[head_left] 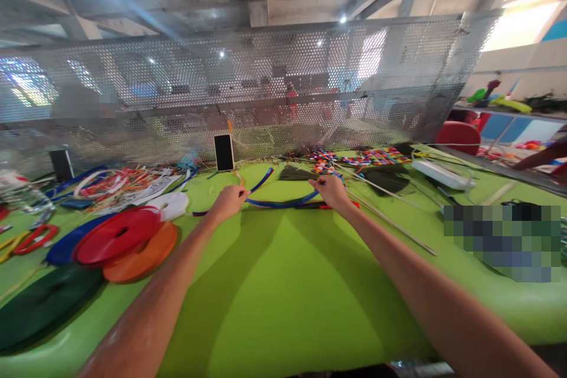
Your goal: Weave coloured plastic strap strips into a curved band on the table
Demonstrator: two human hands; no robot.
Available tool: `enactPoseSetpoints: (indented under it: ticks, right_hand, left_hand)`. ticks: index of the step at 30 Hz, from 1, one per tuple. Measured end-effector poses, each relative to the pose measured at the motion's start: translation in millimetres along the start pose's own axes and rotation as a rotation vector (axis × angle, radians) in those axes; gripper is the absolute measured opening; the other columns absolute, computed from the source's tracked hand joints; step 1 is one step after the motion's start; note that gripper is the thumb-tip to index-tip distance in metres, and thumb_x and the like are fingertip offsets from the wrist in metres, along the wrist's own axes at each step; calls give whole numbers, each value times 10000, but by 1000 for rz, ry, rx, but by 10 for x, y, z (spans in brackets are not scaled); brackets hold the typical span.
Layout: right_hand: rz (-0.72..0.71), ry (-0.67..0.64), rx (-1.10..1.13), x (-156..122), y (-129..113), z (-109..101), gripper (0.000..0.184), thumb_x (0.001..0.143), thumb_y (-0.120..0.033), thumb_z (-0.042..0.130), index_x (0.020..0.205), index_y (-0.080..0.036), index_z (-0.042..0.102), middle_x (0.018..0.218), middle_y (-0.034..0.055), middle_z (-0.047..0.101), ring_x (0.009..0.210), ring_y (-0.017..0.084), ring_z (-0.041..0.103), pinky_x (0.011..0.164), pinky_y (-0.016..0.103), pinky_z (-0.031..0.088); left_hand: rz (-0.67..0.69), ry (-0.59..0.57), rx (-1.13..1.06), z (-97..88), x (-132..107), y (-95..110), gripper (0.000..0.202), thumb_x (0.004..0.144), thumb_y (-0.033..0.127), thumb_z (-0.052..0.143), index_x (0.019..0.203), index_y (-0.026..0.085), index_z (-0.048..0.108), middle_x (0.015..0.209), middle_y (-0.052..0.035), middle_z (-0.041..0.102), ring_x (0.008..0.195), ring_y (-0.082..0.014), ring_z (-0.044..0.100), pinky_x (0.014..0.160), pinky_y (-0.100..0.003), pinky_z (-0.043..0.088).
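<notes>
Head view: both of your hands pinch blue strap material at the far side of the green table.

Your left hand (229, 201) is closed in a pinch on the near end of a short blue strip (261, 181) that angles up and away toward the phone (224, 152) standing against the perforated metal screen (274, 77). Your right hand (333, 192) is closed in a pinch on the right end of a long blue strap (283, 202), which curves flat across the table (274, 295) between your two hands. A red-handled tool (328, 206) lies just beside your right hand, touching the strap. Red (117, 235), orange (146, 255) and dark green (42, 302) strap rolls lie to your left, well apart from the hands. Woven multicoloured pieces (372, 157) lie beyond your right hand.
</notes>
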State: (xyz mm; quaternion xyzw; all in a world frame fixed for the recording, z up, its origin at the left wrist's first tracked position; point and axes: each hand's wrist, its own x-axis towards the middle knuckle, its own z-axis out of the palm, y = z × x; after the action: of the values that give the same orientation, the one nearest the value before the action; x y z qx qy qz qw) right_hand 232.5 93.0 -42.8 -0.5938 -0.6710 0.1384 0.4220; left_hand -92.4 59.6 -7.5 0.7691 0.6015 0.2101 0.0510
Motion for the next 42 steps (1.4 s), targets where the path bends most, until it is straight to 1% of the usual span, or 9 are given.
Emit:
enactPoseSetpoints:
  ticks: [4, 7, 13, 18, 23, 29, 33, 37, 42]
  right_hand:
    - [-16, 7, 9, 42, 37, -8, 455, 834, -544, 606, 535, -201, 604, 492, 8, 542, 519, 156, 482, 527, 276, 315]
    - [-19, 2, 22, 70, 53, -24, 457, 835, -563, 605, 559, -199, 623, 520, 20, 574, 536, 165, 513, 530, 276, 338]
    - [-64, -130, 48, 70, 27, -54, 403, 783, -553, 668, 612, -189, 698, 491, 6, 570, 511, 158, 514, 505, 268, 349]
    - [-134, -234, 44, 72, -11, -118, 210, 750, -387, 728, 664, -197, 753, 607, 27, 683, 587, 171, 571, 564, 271, 398]
    - [-146, -287, 9, 97, 18, -178, 102, 719, -231, 755, 623, -199, 743, 603, 37, 695, 574, 169, 565, 576, 271, 398]
    - [-132, -236, -20, 136, 76, -198, 123, 707, -157, 757, 597, -203, 730, 585, 34, 680, 594, 187, 580, 594, 279, 400]
    - [-149, -186, -4, 157, 94, -204, 111, 756, -164, 719, 661, -207, 757, 624, 29, 695, 629, 191, 600, 633, 283, 420]
    - [-160, -161, 18, 161, 131, -207, 108, 783, -183, 693, 720, -196, 780, 607, 19, 678, 574, 175, 578, 614, 283, 423]
    - [-173, -113, 38, 156, 211, -196, 176, 839, -260, 639, 852, -185, 798, 707, 29, 708, 542, 157, 566, 595, 286, 445]
  left_hand:
    - [-5, 49, -95, -36, 2, 17, 399, 977, 399, 589, 655, 166, 553, 538, 64, 453, 500, -118, 455, 565, -251, 387]
    - [-1, 91, -162, -58, -12, 43, 386, 991, 374, 513, 659, 183, 557, 492, 54, 472, 454, -128, 455, 522, -253, 352]
    - [59, 175, -184, -38, 5, 71, 352, 972, 329, 579, 661, 176, 516, 570, 50, 497, 539, -126, 497, 622, -263, 421]
    - [107, 188, -161, -18, 38, 53, 342, 981, 343, 597, 698, 163, 529, 682, 29, 518, 642, -132, 514, 702, -292, 456]
    - [154, 102, -164, -54, 32, 47, 229, 937, 284, 611, 744, 163, 591, 696, 15, 551, 665, -148, 521, 691, -279, 426]
    - [188, 28, -181, -78, 46, 41, 163, 869, 292, 645, 750, 182, 643, 710, -15, 589, 709, -182, 554, 678, -264, 415]
    - [183, 52, -174, -60, 77, 12, 121, 847, 220, 667, 746, 185, 610, 736, -12, 589, 730, -185, 549, 717, -274, 421]
    - [193, 81, -170, -58, 54, 23, 128, 869, 145, 641, 759, 181, 587, 760, -2, 571, 723, -173, 542, 748, -281, 414]
    - [230, 65, -149, -69, -3, 77, 114, 901, 154, 626, 789, 172, 613, 790, -11, 579, 694, -162, 549, 717, -272, 418]
